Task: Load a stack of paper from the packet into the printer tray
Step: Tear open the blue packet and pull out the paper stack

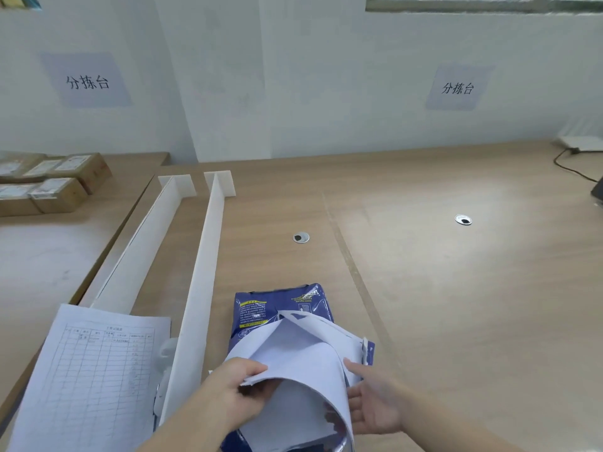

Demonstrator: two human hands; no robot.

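Observation:
A blue paper packet [261, 313] lies on the wooden desk in front of me, its near end torn open. White sheets [303, 350] stick out of the opening and curl upward. My left hand [235, 393] pinches the near edge of the lifted sheets. On the right side of the stack rests my right hand [372, 402], fingers spread along the paper's edge. No printer or tray is in view.
A printed table form [94, 376] lies at the near left. Two white upright dividers [199, 288] run away from me on the desk. Cardboard boxes [49, 184] sit at the far left. Two cable grommets [301, 237] and a cable [569, 166] are farther off.

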